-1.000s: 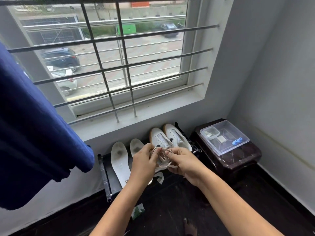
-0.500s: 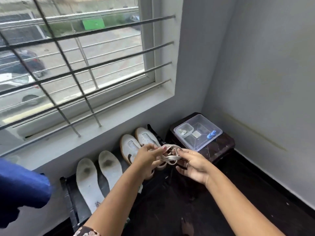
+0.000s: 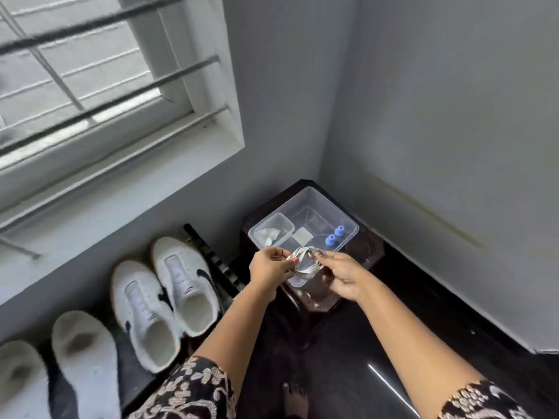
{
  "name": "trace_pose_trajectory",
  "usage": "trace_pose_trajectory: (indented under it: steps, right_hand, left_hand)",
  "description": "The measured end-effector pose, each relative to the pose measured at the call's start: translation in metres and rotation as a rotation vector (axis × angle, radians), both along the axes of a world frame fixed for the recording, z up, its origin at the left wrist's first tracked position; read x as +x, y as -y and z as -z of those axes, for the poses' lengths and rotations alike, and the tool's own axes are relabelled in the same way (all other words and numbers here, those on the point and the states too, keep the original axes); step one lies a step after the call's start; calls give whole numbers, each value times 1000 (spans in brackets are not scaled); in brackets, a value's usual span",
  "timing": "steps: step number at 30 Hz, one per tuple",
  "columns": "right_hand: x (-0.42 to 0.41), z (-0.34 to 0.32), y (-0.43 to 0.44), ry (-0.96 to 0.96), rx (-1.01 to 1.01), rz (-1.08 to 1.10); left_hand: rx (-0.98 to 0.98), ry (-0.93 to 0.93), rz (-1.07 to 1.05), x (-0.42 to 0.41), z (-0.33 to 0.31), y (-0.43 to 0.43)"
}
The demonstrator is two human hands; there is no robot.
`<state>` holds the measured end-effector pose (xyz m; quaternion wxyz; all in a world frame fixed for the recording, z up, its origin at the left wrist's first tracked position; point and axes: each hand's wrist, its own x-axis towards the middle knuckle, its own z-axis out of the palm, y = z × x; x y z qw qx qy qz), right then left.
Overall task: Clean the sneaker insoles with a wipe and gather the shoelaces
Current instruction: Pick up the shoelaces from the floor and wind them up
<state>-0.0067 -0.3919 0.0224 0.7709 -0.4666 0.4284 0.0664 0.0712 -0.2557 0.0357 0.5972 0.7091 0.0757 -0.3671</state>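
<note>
A coil of white shoelaces (image 3: 306,261) hangs between my two hands, just above the near edge of a clear plastic box (image 3: 348,223). My left hand (image 3: 270,269) pinches the coil's left side. My right hand (image 3: 341,275) holds its right side with thumb and fingers. Two white sneakers (image 3: 163,300) with black marks stand side by side on a dark mat below the window. Left of them lie two white insoles (image 3: 81,358), soiled at the heel.
The clear box sits on a dark stool (image 3: 367,252) in the corner and holds a smaller clear tub (image 3: 273,232), a white square and two blue pieces (image 3: 335,234). Grey walls meet behind it. A barred window (image 3: 90,95) is above left. A bare foot (image 3: 295,399) stands on the dark floor.
My view has swung right and down toward the corner stool. Both hands have carried the coiled laces from above the sneakers to above the clear box.
</note>
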Motion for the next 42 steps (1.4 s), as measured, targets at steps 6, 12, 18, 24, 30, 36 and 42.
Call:
trace_pose_trajectory:
  steps: [6, 12, 18, 24, 30, 36, 42]
  right_hand:
    - [28, 66, 27, -102, -149, -176]
    - [67, 98, 44, -210, -614, -623]
    - [92, 104, 45, -330, -893, -953]
    - [96, 116, 44, -344, -1002, -1066]
    - [98, 116, 51, -323, -1078, -1046]
    - [99, 120, 53, -158, -1057, -1066]
    - [107, 118, 56, -139, -1100, -1054]
  left_hand:
    - [216, 119, 1, 21, 73, 29]
    - [439, 351, 198, 41, 110, 36]
    - [675, 562, 549, 52, 116, 52]
    - [769, 624, 720, 53, 119, 61]
    - [762, 642, 729, 55, 125, 65]
    - [740, 678, 775, 59, 130, 70]
    - [781, 687, 785, 59, 129, 68]
